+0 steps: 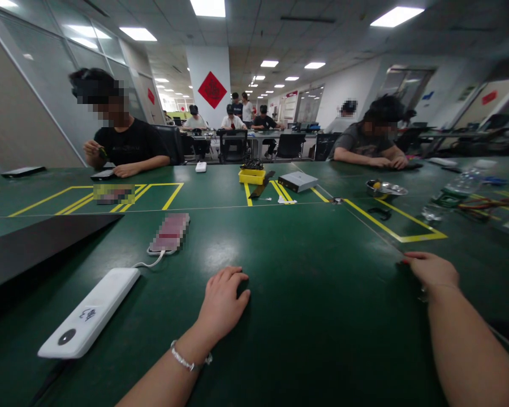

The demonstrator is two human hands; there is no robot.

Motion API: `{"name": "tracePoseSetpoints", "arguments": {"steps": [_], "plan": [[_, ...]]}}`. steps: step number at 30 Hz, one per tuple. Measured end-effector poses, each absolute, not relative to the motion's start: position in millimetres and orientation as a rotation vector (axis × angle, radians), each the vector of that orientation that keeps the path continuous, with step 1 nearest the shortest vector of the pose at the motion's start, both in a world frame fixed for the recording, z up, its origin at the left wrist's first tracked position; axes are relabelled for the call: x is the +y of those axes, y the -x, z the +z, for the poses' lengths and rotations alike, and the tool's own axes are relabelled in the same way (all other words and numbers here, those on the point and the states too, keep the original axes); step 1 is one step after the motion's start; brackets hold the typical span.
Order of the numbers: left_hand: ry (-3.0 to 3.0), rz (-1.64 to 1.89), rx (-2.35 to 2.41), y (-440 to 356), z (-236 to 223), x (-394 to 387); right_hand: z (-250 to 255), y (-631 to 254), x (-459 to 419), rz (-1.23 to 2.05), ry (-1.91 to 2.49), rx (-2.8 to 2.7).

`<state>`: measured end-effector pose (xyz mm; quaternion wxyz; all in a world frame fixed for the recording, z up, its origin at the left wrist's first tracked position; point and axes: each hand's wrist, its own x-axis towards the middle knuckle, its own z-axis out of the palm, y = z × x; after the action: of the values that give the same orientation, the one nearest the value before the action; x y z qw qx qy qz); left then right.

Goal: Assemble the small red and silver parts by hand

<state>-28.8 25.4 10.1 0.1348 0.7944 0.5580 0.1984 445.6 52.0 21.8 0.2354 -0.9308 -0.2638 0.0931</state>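
Note:
My left hand (224, 301) lies palm down on the green table (305, 305), thumb apart from the loosely bent fingers, holding nothing. Over at the right, my right hand (435, 273) is closed, its fingers curled toward the tabletop. A small touch of red shows at its fingertips; whatever they may hold is hidden. To the left of my left hand is a long white device (99, 311) with a dark round spot and handwriting. A white cable (152, 263) runs from near its far end to a phone (169, 233) with a blurred screen.
A black panel (38, 246) stands at far left. Across the table are a yellow tray (251, 177), a grey box (297, 181), a metal dish (385, 188), a plastic bottle (460, 183) and tangled wires (487, 208). Two people sit opposite, one (131, 141) at left, one (360, 141) at right.

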Motion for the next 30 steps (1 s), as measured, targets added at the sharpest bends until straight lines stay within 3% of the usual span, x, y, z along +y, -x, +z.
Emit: {"name": "tracePoseSetpoints", "arguments": {"steps": [8,12,18,23,30], "plan": [[-2.325,0.600,1.603,30,7,28,34,-425,40,0.220,2.292,-0.515],[-2.317,0.616,1.606,29,7,27,48,-374,51,0.199,2.079,-0.685],[-2.256,0.761,1.492,26,12,23,38,-211,62,0.788,1.612,-1.136],[-2.065,0.893,1.363,16,15,21,13,-128,35,1.504,1.113,-1.034],[-1.995,0.955,1.415,16,15,25,5,-126,40,1.666,0.935,-1.070]]}}
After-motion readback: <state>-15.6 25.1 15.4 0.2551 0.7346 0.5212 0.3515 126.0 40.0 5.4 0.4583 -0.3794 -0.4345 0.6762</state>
